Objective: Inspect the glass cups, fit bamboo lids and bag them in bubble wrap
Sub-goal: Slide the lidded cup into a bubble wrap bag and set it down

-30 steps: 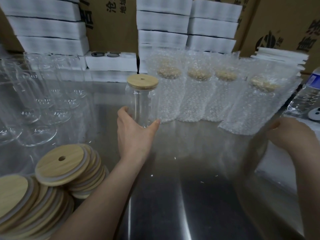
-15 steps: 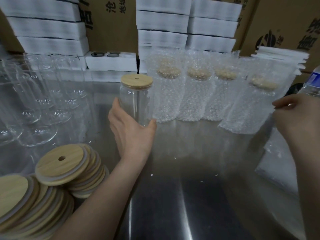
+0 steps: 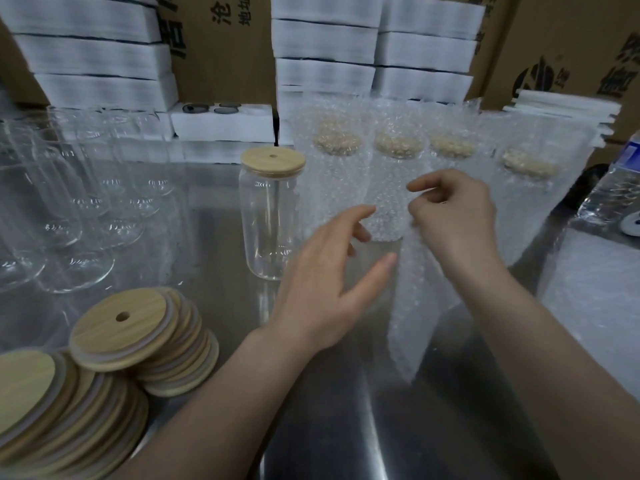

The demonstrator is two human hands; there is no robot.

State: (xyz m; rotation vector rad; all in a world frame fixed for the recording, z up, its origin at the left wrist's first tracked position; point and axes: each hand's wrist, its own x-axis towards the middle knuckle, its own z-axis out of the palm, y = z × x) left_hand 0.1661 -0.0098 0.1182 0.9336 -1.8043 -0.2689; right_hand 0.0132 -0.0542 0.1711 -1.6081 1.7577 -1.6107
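A clear glass cup (image 3: 270, 223) with a bamboo lid (image 3: 273, 161) stands upright on the steel table (image 3: 329, 427), with no hand on it. My right hand (image 3: 453, 220) pinches the top of an empty bubble wrap bag (image 3: 414, 306) that hangs down to the table. Just left of the bag, my left hand (image 3: 325, 278) hovers with fingers spread and relaxed, holding nothing. Several lidded cups in bubble wrap bags (image 3: 398, 174) stand in a row behind my hands.
Bare glass cups (image 3: 69, 216) crowd the left side. Two stacks of bamboo lids (image 3: 138, 334) lie at the front left. A pile of bubble wrap bags (image 3: 595, 306) and a water bottle (image 3: 613, 188) sit at right. White foam trays (image 3: 322, 64) and cardboard boxes line the back.
My left hand has let go of the lidded cup and moved right toward the bag. My right hand has brought a bubble wrap bag from the right pile to the middle.
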